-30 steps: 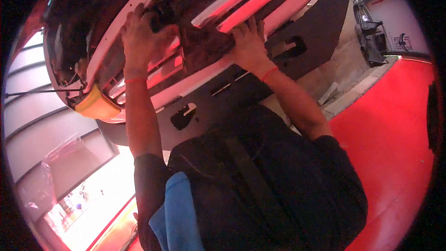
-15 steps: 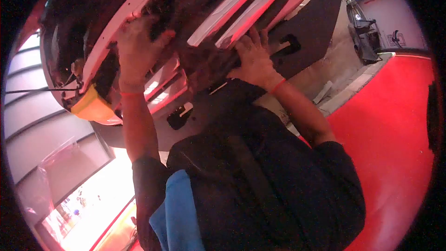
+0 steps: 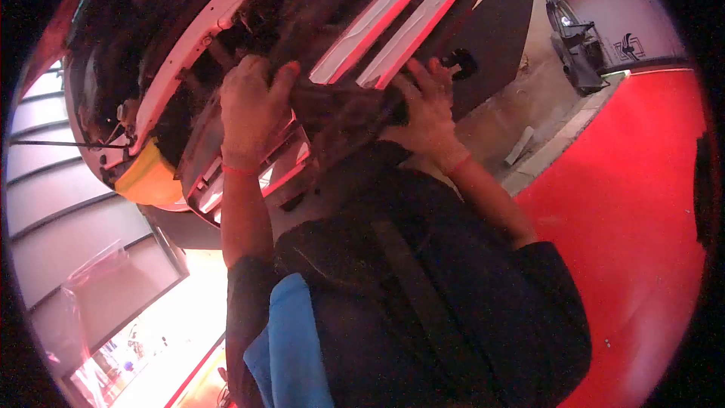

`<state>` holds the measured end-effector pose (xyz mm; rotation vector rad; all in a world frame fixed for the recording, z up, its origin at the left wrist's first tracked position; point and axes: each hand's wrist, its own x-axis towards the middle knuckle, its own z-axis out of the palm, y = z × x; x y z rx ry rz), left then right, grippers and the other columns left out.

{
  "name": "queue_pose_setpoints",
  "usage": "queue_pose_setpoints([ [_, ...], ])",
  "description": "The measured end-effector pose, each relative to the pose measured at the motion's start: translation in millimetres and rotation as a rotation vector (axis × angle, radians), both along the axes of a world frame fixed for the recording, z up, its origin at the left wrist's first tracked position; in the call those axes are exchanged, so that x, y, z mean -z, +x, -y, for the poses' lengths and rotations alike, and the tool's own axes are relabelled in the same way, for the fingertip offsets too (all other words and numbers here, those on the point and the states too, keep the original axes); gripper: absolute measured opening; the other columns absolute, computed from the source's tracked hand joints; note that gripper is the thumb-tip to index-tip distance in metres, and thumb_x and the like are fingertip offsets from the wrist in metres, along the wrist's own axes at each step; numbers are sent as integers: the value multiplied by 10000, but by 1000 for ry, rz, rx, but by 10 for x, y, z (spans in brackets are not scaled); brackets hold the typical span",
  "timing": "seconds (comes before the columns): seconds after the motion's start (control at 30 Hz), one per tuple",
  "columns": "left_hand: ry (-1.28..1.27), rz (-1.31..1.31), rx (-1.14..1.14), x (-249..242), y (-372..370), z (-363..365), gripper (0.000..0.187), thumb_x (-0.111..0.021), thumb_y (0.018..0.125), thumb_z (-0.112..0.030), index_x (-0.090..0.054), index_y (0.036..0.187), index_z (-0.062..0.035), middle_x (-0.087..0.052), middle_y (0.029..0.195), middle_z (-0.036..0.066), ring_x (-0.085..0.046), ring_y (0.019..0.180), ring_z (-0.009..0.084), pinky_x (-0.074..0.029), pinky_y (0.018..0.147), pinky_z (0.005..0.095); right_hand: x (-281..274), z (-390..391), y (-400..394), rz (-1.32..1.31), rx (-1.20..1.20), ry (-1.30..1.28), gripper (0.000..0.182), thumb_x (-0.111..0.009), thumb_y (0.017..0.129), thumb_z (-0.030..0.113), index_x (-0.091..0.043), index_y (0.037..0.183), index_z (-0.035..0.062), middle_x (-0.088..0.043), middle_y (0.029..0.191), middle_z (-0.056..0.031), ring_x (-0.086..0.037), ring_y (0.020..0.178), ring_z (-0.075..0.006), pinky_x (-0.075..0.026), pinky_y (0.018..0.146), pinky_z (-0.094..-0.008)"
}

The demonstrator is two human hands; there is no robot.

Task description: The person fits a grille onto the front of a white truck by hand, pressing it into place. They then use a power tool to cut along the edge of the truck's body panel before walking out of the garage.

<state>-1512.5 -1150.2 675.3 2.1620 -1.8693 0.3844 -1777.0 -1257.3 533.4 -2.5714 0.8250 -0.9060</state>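
A dark car front grille with shiny chrome strips lies between my hands at the front of a car. My left hand is closed over its upper edge, the thumb on the front face. On the other side, my right hand grips the grille's lower edge near the ends of the chrome strips, fingers curled against it. A dark gap shows between the grille and the car's painted front edge. Fingertips behind the grille are partly hidden.
Yellow-orange material covers the car's corner at left. A blue cloth hangs at my dark clothing. A black object stands by the wall, beside the red floor. A dark flat panel lies below the grille.
The grille has come away from the car's front edge on the left, toward my body, with both hands on it. My left hand has moved down and right; the gap behind it is wider.
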Motion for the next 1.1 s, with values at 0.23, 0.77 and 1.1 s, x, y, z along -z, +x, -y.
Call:
queue_pose_setpoints([
  [0.23,-107,-409,-110,-287,-272,-24,305,-690,929,-302,-696,948,3,-639,899,196,-625,877,428,-482,766,488,339,-312,-428,281,-23,589,807,-865,756,312,-524,1436,43,-507,1483,-173,-467,1384,-349,-356,1180,-440],
  [0.77,-178,-576,-88,-601,-427,-152,374,-650,982,-324,-665,946,48,-643,908,216,-639,871,369,-469,800,426,-716,-570,-403,693,-236,1292,253,-682,971,192,-653,1139,4,-690,1049,-14,-609,976,-112,-499,886,-292],
  [1.1,-171,-448,-28,-654,-354,-7,362,-669,951,-336,-681,941,26,-655,929,215,-636,899,405,-472,802,461,-666,-433,-323,650,-214,1406,289,-688,965,190,-659,1191,12,-684,1045,-11,-605,931,-102,-508,866,-289],
])
